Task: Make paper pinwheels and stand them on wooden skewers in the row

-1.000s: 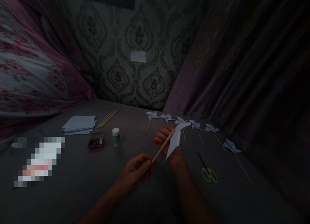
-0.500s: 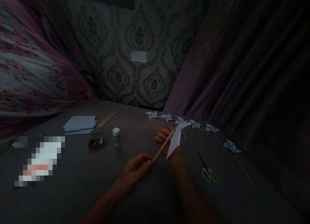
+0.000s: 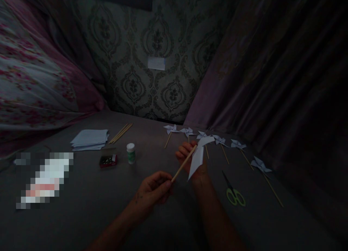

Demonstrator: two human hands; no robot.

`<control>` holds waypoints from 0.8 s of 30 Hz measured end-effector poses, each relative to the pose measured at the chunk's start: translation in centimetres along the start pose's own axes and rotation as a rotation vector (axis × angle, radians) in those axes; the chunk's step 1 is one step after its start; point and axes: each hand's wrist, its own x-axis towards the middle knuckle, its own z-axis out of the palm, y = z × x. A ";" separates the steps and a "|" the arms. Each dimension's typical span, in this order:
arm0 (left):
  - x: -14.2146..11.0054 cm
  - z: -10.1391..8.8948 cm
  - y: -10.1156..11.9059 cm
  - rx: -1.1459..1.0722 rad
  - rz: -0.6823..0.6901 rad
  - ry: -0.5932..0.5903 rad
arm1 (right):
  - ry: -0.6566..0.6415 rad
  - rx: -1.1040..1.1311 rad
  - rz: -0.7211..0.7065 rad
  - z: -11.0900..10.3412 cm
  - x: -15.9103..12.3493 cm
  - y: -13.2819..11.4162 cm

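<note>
My left hand (image 3: pixel 153 189) is closed around the lower end of a thin wooden stick (image 3: pixel 183 164), pinching it between thumb and fingers. At the stick's upper end sits a white folded-paper pinwheel (image 3: pixel 198 158), seen nearly edge-on. My right hand (image 3: pixel 187 151) is cupped behind the pinwheel, its fingers loosely curved and apart. The paper hides its thumb and part of the palm, so any touch there is unclear. Near the right forearm lie scissors (image 3: pixel 235 196) with green handles.
Several finished-looking pinwheels (image 3: pixel 261 164) on sticks lie in an arc at the right. Leftward are a paper stack (image 3: pixel 89 139), loose sticks (image 3: pixel 121 133), a small red box (image 3: pixel 108 160) of metal pieces and a white-capped bottle (image 3: pixel 131 154). A pixelated patch covers something at far left.
My right hand and the pinwheel have shifted slightly to the right and turned a little. My left hand keeps its hold on the stick in nearly the same place.
</note>
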 end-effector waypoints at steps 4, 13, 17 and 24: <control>-0.1 0.0 0.1 0.017 -0.006 0.021 | 0.007 -0.066 -0.023 -0.2 0.0 -0.1; -0.1 0.1 0.6 0.031 0.005 0.033 | -0.031 -0.220 -0.080 -0.2 -0.2 -0.9; 0.1 -0.1 0.3 0.017 0.025 0.037 | 0.010 -0.248 -0.101 -0.6 -0.1 -1.0; 0.2 -0.2 0.4 0.005 0.014 0.076 | 0.145 -0.357 -0.089 -0.8 -0.1 -1.0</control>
